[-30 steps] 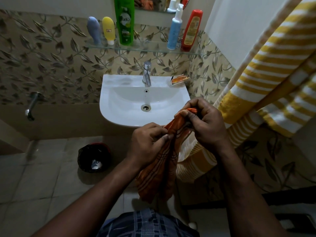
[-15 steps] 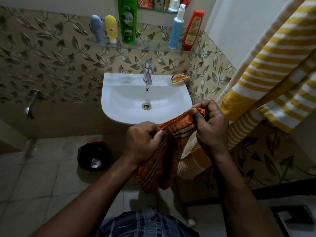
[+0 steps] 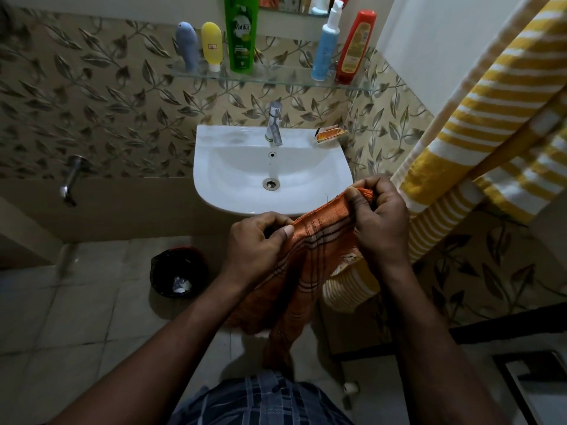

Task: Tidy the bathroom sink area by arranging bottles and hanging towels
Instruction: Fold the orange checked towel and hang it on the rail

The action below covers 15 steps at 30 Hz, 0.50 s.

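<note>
An orange striped towel [image 3: 302,271] hangs in front of the white sink [image 3: 233,191]. My left hand [image 3: 256,243] pinches its top edge on the left, and my right hand [image 3: 379,219] grips the bunched corner on the right, so the edge is stretched between them. A yellow-and-white striped towel [image 3: 478,130] hangs along the right wall. On the glass shelf [image 3: 276,78] stand a grey-blue tube [image 3: 186,46], a yellow tube [image 3: 211,46], a green bottle [image 3: 241,32], a blue spray bottle [image 3: 325,46] and a red bottle [image 3: 356,47].
A chrome tap [image 3: 274,127] and an orange soap packet [image 3: 329,135] sit on the sink's back rim. A black bin [image 3: 178,271] stands on the tiled floor below left. A wall spout [image 3: 71,179] sticks out at the left.
My hands have moved apart, the right one going right and the left one slightly left, spreading the orange towel's top edge wider. The towel still hangs from both hands.
</note>
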{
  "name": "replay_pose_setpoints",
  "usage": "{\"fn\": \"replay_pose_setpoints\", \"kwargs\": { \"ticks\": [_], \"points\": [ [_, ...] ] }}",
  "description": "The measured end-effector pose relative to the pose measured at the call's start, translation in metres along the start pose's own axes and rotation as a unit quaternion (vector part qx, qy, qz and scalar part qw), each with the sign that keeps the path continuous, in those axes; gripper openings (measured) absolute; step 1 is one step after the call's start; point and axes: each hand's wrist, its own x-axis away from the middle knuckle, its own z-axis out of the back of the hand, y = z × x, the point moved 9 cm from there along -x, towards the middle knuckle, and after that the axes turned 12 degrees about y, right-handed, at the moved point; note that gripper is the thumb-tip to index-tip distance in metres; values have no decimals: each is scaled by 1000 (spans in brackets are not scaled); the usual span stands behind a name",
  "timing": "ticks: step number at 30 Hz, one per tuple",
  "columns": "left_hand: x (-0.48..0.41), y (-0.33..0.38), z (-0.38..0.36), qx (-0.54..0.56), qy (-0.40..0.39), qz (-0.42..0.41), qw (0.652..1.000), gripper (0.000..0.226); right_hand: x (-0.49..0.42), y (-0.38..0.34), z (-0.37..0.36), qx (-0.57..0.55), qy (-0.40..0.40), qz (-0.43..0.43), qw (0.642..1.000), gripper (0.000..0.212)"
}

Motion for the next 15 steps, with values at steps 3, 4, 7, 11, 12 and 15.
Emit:
{"fn": "replay_pose_setpoints", "kwargs": {
  "ticks": [3, 4, 7, 11, 12, 15],
  "points": [
    [5, 0, 4, -16, -1, -2, 1000, 8, 6, 13, -2, 71, 2, 16, 997, 5],
    [7, 0, 6, -16, 1, -2, 1000, 13, 9, 14, -1, 79, 1, 29, 996, 5],
    [11, 0, 14, -22, 7, -5, 1000, 15, 19, 13, 0, 111, 1, 72, 991, 6],
    [18, 7, 10, -60, -12, -46, 997, 10, 31, 26, -7, 189, 20, 85, 978, 8],
    [21, 8, 6, -70, -20, -56, 996, 10, 34, 30, -9, 194, 25, 76, 978, 8],
    [22, 1, 3, -90, -12, -31, 995, 10, 39, 24, -6, 177, 29, 79, 981, 7]
  ]
}}
